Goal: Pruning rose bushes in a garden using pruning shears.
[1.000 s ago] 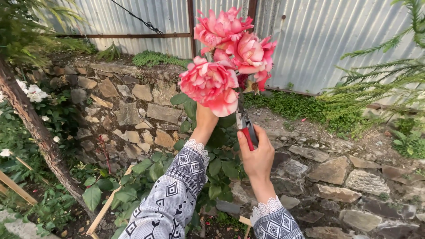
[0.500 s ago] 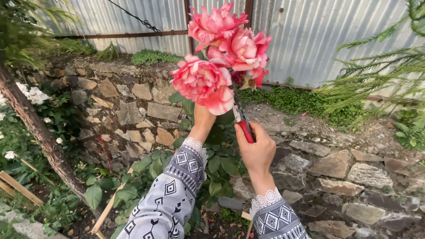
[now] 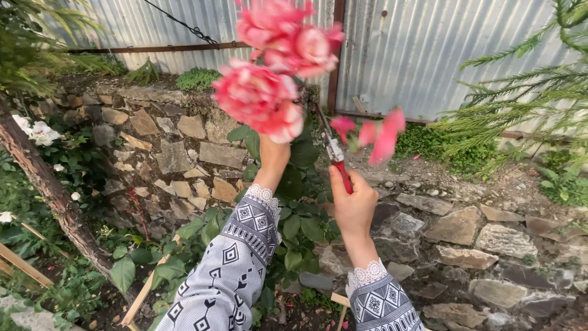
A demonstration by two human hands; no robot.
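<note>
A cluster of large pink roses [image 3: 269, 67] stands at the top centre on a green bush [image 3: 294, 214]. My left hand [image 3: 272, 156] reaches up under the blooms and grips the stem; its fingers are hidden behind the flowers. My right hand [image 3: 352, 202] is shut on red-handled pruning shears [image 3: 334, 153], whose blades point up beside the stem. To the right of the shears, a smaller pink bloom with loose petals [image 3: 373, 132] hangs blurred in the air, apart from the cluster.
A dry stone wall [image 3: 184, 147] runs behind and to the right of the bush. A corrugated metal fence [image 3: 429, 49] stands behind it. A tree trunk [image 3: 49, 190] and white flowers [image 3: 40, 132] are at left, conifer branches [image 3: 527, 104] at right, wooden stakes [image 3: 144, 294] below.
The rose cluster has swung left and up. A small bloom that sat at its right side has come off and is falling to the right of the shears.
</note>
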